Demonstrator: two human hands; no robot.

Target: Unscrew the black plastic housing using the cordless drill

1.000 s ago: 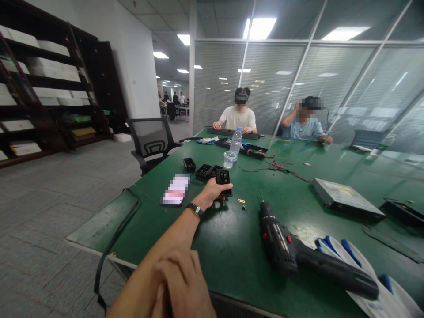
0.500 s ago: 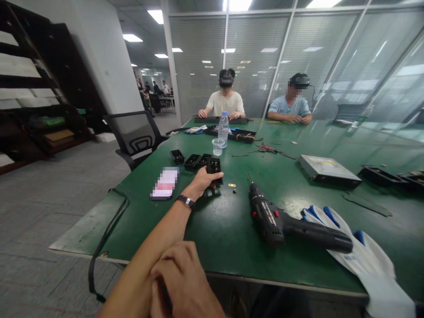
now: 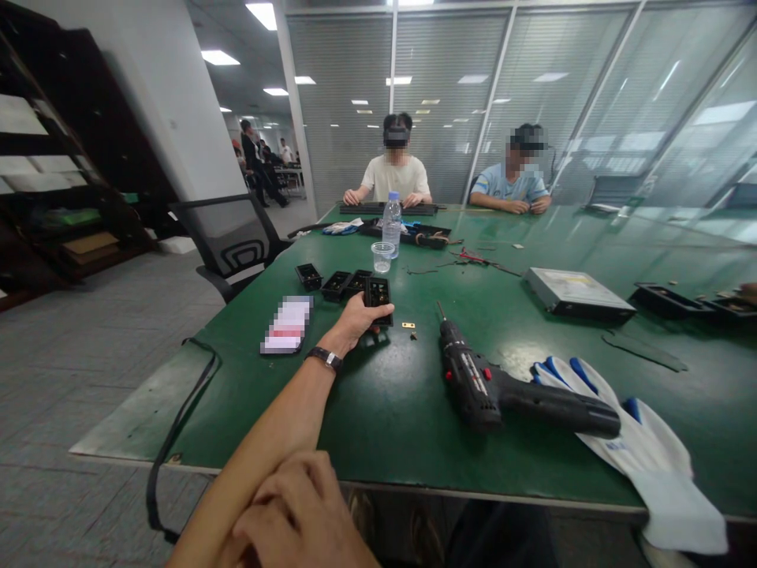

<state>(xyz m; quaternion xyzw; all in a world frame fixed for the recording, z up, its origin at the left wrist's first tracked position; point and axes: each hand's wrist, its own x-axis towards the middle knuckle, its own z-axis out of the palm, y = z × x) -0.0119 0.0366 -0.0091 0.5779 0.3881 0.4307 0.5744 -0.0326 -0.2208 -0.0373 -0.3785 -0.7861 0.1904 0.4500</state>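
My left hand (image 3: pixel 355 322), with a watch on the wrist, reaches out over the green table (image 3: pixel 402 410). Its fingers are closed on the near end of a small black compartment tray (image 3: pixel 379 293), thumb on top. My right hand (image 3: pixel 296 517) sits at the bottom of the view, curled round my left forearm. Two small brass parts (image 3: pixel 408 325) lie just right of the tray. A black power drill (image 3: pixel 490 386) lies on its side to the right, its handle resting on white and blue work gloves (image 3: pixel 639 442).
A phone (image 3: pixel 287 323) lies left of the tray, with more black trays (image 3: pixel 337 284) behind it, then a plastic cup (image 3: pixel 382 256) and water bottle (image 3: pixel 391 222). A metal drive (image 3: pixel 576 292) lies at right. Two people (image 3: pixel 395 173) sit across. An office chair (image 3: pixel 228 241) stands left; a strap (image 3: pixel 177 426) hangs off the corner.
The view has shifted and drawn back a little. My left hand stays on the black tray and my right hand on my forearm. A person across lowered a raised hand to the table.
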